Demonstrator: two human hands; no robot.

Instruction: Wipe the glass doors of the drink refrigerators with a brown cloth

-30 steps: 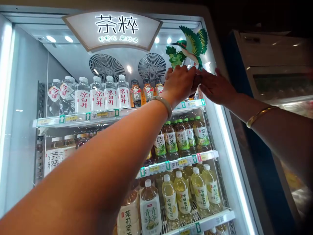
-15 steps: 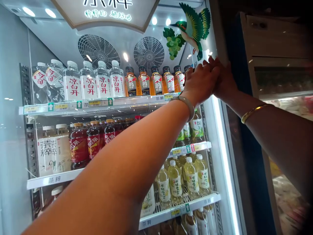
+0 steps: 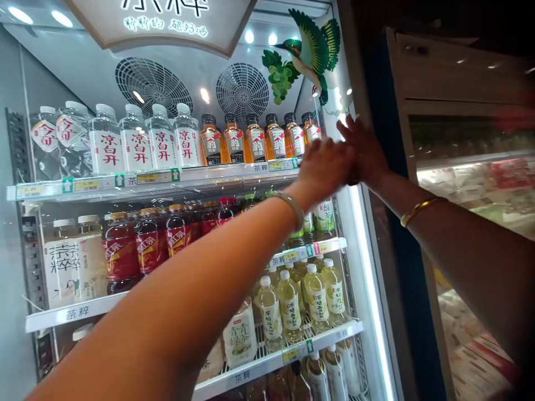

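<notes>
My left hand (image 3: 324,167), with a pale bangle at its wrist, reaches in front of the upper shelf's right end. Its fingers are smeared by motion, so their hold is not clear. Close against it is my right hand (image 3: 365,147), fingers apart, in front of the cooler's right frame; a gold bangle circles that wrist. The two hands overlap, and what lies between them is hidden. Nearest to them stand several amber bottles (image 3: 275,138) with black caps, partly behind my left hand. Below are green-labelled tea bottles (image 3: 325,214).
Clear water bottles (image 3: 106,146) line the upper shelf (image 3: 225,171). Red-labelled tea bottles (image 3: 121,248) and pale yellow bottles (image 3: 290,306) stand lower. A lit sign (image 3: 167,25) and a bird picture (image 3: 311,53) are above. Another cooler (image 3: 463,128) with packaged goods is at right.
The view has shifted, so the shelves sit further left. Both hands have come down and left in view, lower against the cooler. The right hand's fingers are more spread.
</notes>
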